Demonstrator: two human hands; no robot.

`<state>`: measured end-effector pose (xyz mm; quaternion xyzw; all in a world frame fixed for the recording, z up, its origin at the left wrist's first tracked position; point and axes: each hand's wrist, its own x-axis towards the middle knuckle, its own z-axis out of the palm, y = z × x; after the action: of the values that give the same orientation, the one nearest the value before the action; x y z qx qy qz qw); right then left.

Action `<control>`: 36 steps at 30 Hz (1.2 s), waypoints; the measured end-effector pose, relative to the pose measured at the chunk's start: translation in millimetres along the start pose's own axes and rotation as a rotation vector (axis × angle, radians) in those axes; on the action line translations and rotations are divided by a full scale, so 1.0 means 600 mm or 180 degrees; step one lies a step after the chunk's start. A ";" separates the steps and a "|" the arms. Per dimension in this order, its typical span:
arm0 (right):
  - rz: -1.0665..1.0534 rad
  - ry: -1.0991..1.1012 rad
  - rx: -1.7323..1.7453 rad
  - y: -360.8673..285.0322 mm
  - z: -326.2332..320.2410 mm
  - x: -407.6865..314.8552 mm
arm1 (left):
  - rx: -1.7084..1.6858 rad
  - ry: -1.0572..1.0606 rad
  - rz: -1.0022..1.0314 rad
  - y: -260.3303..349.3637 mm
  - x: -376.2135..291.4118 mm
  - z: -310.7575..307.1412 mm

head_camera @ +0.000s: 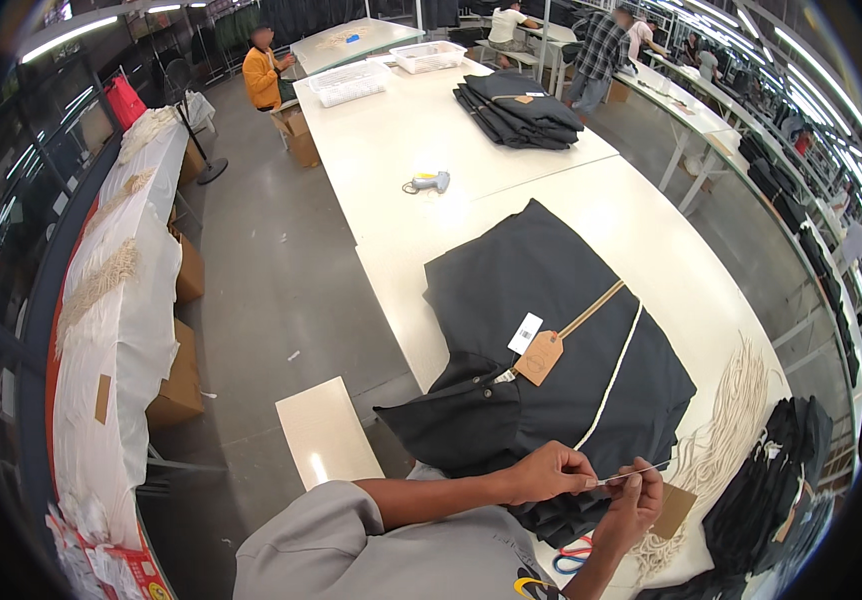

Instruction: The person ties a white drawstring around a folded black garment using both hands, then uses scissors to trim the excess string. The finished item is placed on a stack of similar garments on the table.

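Observation:
My left hand (554, 474) and my right hand (637, 491) meet over the near edge of a black garment (573, 270). Between their pinched fingers runs a thin, pale strand (618, 475); its exact kind is too small to tell. A white cord (618, 360) lies across the garment and reaches up to my left fingers. On the garment are a brown card hang tag (539, 358), a white label (525, 333) with a printed code and a tan strip (590, 309). Scissors (573, 555) with red and blue handles lie just below my hands.
Loose cream cords (735, 412) and dark garments (765, 480) lie at the right. A brown card (672, 510) is beside my right hand. Farther up the table are a tagging gun (431, 181), folded black garments (518, 112) and white baskets (348, 84). Several people are in the background.

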<state>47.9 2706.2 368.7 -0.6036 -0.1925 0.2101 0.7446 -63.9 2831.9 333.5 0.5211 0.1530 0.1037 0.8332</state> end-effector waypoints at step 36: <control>-0.1851 -0.0196 -0.1710 -0.129 -0.020 0.097 | 0.2359 0.2966 0.0475 -0.064 -0.081 -0.237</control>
<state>109.5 2713.8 444.2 -0.6907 -0.4258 -0.0493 0.5825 -160.3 2917.8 247.8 0.6859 0.4911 0.3193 0.4317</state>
